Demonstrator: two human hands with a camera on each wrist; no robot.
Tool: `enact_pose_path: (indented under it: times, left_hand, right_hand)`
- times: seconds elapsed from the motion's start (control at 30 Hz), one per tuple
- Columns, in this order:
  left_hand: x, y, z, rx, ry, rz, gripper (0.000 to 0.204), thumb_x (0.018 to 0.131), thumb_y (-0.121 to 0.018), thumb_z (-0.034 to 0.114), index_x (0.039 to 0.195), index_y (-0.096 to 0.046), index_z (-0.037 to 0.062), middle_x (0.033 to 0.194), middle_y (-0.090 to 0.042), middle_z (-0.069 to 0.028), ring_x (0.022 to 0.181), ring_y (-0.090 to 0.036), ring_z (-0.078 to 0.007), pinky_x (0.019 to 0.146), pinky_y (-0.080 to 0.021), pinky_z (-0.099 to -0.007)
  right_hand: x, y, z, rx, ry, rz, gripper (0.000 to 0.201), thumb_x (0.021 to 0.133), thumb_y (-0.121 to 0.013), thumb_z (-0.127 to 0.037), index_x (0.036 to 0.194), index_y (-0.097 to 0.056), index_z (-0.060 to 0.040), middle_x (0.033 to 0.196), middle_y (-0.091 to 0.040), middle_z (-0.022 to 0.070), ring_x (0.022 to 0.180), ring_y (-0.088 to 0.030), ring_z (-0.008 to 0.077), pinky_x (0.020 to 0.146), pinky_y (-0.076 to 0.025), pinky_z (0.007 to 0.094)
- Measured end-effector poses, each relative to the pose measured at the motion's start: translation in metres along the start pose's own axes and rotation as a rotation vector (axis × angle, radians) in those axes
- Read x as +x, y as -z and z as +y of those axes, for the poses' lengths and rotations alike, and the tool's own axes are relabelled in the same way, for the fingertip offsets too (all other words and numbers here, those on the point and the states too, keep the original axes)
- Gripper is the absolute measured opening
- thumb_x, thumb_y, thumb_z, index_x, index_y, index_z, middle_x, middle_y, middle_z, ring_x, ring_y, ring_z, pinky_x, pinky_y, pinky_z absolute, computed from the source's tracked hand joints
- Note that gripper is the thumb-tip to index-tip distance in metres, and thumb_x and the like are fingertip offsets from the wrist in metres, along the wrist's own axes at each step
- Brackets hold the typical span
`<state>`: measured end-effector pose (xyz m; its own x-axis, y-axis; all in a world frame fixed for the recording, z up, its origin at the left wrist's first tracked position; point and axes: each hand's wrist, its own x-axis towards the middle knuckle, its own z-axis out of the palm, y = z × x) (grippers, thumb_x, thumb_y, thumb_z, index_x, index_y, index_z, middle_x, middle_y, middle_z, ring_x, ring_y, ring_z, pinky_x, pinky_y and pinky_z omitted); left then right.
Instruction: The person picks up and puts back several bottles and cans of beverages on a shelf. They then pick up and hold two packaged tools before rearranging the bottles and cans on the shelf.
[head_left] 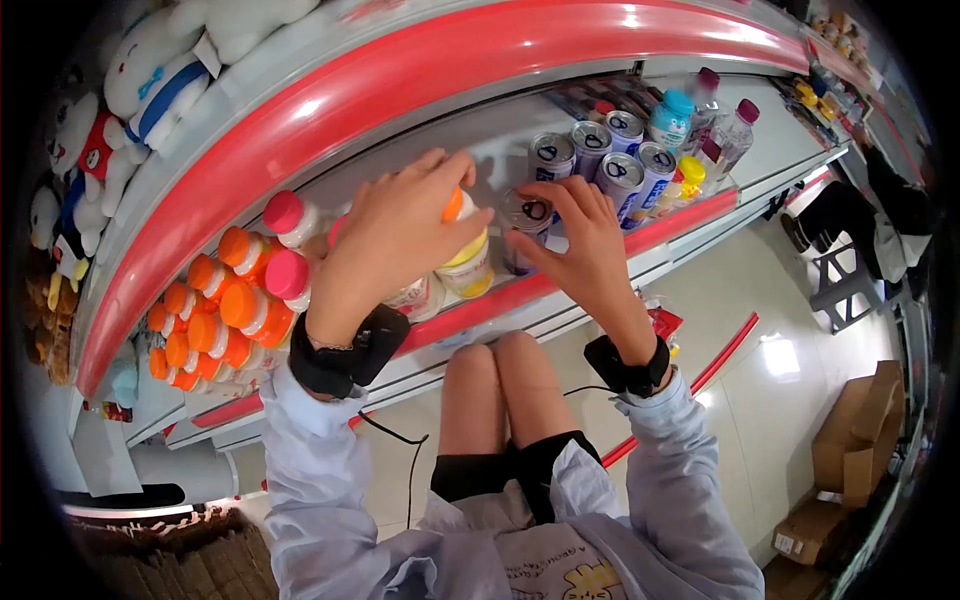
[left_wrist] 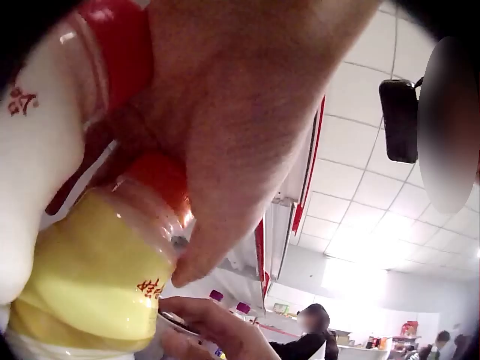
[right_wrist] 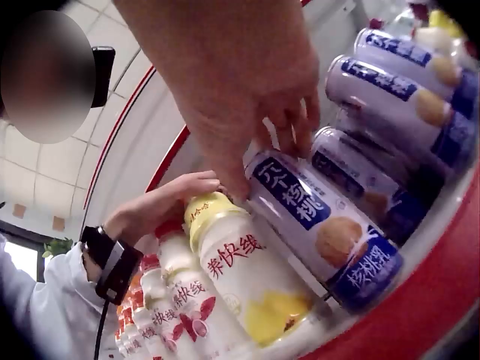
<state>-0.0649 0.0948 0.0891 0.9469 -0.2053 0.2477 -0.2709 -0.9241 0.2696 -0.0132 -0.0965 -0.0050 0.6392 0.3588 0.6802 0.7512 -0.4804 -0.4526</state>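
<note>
My left hand (head_left: 400, 225) is over a milk-drink bottle (head_left: 468, 268) with an orange cap and yellow-and-white wrapping. Its thumb and fingers curl round the cap, and the thumb lies along the bottle's shoulder in the left wrist view. Just right of this bottle, my right hand (head_left: 585, 245) grips the top of a walnut-milk can (right_wrist: 326, 225), purple-white with a blue label. The can stands upright on the shelf (head_left: 500, 165), close beside the bottle (right_wrist: 247, 274). Part of its top is covered by the fingers in the right wrist view.
Rows of orange-capped bottles (head_left: 240, 305) and pink-capped ones (head_left: 288, 275) stand to the left. Several more cans (head_left: 620, 175) are grouped right of my right hand, beside a blue-capped bottle (head_left: 672, 120). A red rail (head_left: 690, 220) edges the shelf; plush toys (head_left: 165, 85) sit above left.
</note>
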Motion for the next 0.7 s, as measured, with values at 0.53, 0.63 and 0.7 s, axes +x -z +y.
enact_pose_path:
  times: [0.53,0.63,0.7]
  left_hand:
    - [0.017,0.003,-0.019,-0.006,0.12,0.005,0.043,0.069,-0.077,0.028,0.1,-0.056,0.0049,0.092,-0.063,-0.0163,0.087,-0.061,-0.0329,0.079,-0.047,-0.0395]
    - [0.022,0.004,-0.036,0.078,0.17,0.11,0.042,0.07,-0.076,0.027,0.1,-0.056,0.0049,0.092,-0.061,-0.016,0.087,-0.061,-0.0313,0.079,-0.047,-0.0374]
    - [0.023,0.004,-0.049,0.1,0.178,0.145,0.042,0.069,-0.076,0.027,0.099,-0.056,0.0049,0.093,-0.061,-0.0159,0.088,-0.06,-0.0308,0.079,-0.047,-0.0366]
  right_hand:
    - [-0.044,-0.021,0.007,0.267,-0.179,-0.071,0.082,0.08,-0.068,-0.007,0.147,-0.022,-0.0103,0.134,-0.048,0.0214,0.115,-0.055,0.0378,0.088,-0.049,0.0406]
    - [-0.051,-0.025,0.009,0.292,-0.163,-0.056,0.084,0.079,-0.066,-0.004,0.149,-0.017,-0.0088,0.134,-0.047,0.0244,0.113,-0.055,0.0402,0.088,-0.048,0.0416]
    - [-0.054,-0.031,0.011,0.304,-0.14,-0.004,0.085,0.076,-0.065,-0.001,0.148,-0.019,-0.0093,0.13,-0.05,0.024,0.105,-0.057,0.0429,0.083,-0.049,0.0437]
